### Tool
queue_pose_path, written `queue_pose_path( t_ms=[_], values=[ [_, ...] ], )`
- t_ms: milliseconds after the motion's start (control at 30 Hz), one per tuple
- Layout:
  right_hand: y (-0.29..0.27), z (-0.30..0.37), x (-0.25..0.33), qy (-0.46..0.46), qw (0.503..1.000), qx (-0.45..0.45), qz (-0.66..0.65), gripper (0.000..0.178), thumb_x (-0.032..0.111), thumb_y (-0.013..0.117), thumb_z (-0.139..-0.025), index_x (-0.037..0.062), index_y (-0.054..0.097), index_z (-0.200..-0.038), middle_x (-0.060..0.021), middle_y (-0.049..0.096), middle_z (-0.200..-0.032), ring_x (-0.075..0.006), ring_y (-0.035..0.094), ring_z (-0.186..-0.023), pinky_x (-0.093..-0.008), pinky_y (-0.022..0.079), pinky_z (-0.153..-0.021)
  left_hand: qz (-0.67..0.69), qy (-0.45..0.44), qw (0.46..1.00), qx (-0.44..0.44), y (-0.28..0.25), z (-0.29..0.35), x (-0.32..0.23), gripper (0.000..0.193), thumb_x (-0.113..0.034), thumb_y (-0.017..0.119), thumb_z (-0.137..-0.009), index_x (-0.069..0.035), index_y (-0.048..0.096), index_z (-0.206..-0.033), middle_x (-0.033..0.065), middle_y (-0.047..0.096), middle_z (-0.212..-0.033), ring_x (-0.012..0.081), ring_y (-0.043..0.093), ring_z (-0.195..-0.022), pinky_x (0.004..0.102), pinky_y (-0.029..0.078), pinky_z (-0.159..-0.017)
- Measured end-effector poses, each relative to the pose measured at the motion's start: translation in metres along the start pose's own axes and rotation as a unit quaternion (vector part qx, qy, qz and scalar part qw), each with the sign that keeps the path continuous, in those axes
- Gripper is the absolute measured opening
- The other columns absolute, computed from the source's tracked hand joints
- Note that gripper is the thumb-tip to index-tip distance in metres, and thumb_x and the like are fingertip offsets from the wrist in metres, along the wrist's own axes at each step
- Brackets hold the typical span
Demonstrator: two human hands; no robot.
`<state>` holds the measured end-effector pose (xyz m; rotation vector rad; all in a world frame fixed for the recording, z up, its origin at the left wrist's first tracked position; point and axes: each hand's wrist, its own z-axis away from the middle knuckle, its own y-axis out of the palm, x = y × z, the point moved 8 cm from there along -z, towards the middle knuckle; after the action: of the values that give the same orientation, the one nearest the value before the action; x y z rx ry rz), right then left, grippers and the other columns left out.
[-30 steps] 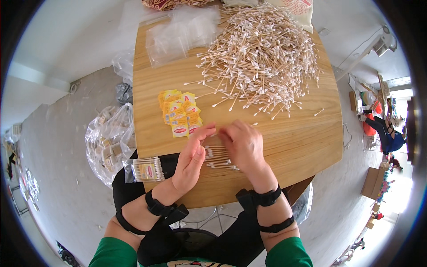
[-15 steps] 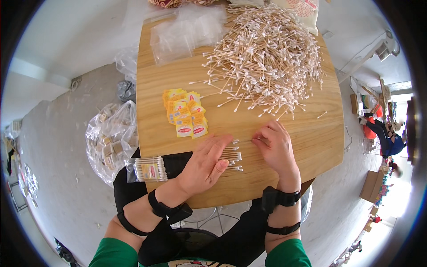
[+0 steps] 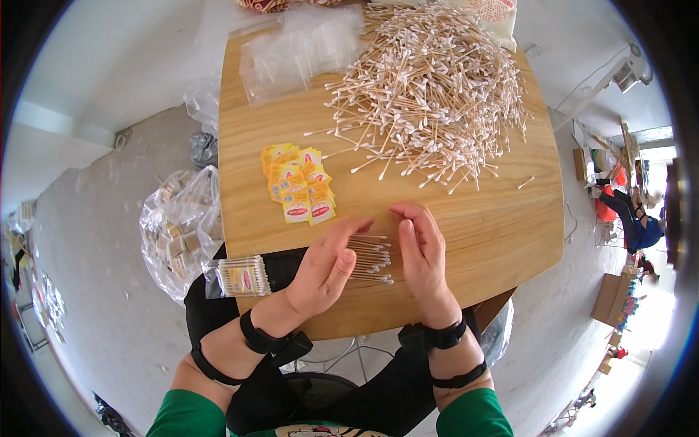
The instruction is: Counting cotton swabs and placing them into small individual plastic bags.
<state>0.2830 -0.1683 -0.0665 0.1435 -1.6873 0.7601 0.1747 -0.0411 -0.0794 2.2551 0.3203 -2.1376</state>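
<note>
Between my hands lies a small row of cotton swabs [image 3: 373, 260] on the wooden table, roughly side by side with their tips toward the right. My left hand [image 3: 320, 264] rests at their left ends, fingers stretched out and the thumb raised; it hides part of the swabs. On the other side stands my right hand [image 3: 422, 251], edge down with straight fingers and the palm facing the swabs, a small gap from their tips. A large heap of loose cotton swabs [image 3: 437, 95] covers the far right of the table. Yellow printed cards [image 3: 298, 186] lie in an overlapping pile left of centre.
A filled bag of swabs [image 3: 244, 277] sits by my left forearm. Clear plastic bags [image 3: 298, 54] are spread at the far left of the table. Beside the table, a big transparent sack [image 3: 178, 237] holds packed bundles. Another person [image 3: 641, 226] sits far right.
My right hand has moved left toward the small row and gone from a pinch to straight fingers. My left hand has shifted slightly left.
</note>
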Motion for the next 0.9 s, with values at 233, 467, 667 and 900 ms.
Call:
queue_pose_path(
  t_ms=[233, 467, 667, 900],
  values=[
    [0.014, 0.029, 0.008, -0.041, 0.997, -0.023, -0.068, 0.044, 0.025, 0.039, -0.109, -0.0055, 0.054, -0.136, -0.0241, 0.054, -0.143, -0.0362, 0.051, -0.136, -0.0414, 0.038, -0.113, 0.161, 0.026, 0.981, -0.101, 0.001, 0.002, 0.003, 0.059, -0.038, 0.033, -0.112, 0.009, 0.039, -0.147, 0.0206, 0.046, -0.151, 0.0287, 0.042, -0.142, 0.038, 0.029, -0.119],
    [0.041, 0.017, 0.021, -0.056, 0.995, 0.03, -0.078, 0.05, 0.032, 0.034, -0.111, -0.0062, 0.051, -0.138, -0.0246, 0.052, -0.145, -0.0351, 0.048, -0.138, -0.0419, 0.036, -0.114, 0.182, 0.0, 0.979, -0.092, 0.002, 0.005, 0.007, 0.057, -0.037, 0.03, -0.112, 0.007, 0.039, -0.147, 0.0179, 0.046, -0.15, 0.0254, 0.043, -0.14, 0.0372, 0.031, -0.117],
    [0.042, 0.02, 0.01, -0.032, 0.99, 0.009, -0.138, 0.046, 0.029, 0.036, -0.111, -0.0056, 0.053, -0.136, -0.0241, 0.054, -0.143, -0.0365, 0.049, -0.137, -0.0415, 0.037, -0.114, 0.192, 0.01, 0.971, -0.142, -0.001, 0.007, 0.009, 0.057, -0.038, 0.029, -0.113, 0.006, 0.04, -0.147, 0.0169, 0.047, -0.15, 0.0241, 0.044, -0.139, 0.0365, 0.032, -0.117],
    [0.011, 0.016, -0.001, 0.024, 0.991, -0.047, -0.12, 0.051, 0.036, 0.032, -0.113, -0.0061, 0.054, -0.132, -0.015, 0.059, -0.131, -0.022, 0.055, -0.121, -0.0356, 0.041, -0.108, 0.201, 0.068, 0.969, -0.124, 0.001, 0.007, 0.003, 0.057, -0.037, 0.031, -0.112, 0.006, 0.035, -0.15, 0.0201, 0.039, -0.156, 0.0285, 0.035, -0.146, 0.0403, 0.024, -0.121]
  ],
)
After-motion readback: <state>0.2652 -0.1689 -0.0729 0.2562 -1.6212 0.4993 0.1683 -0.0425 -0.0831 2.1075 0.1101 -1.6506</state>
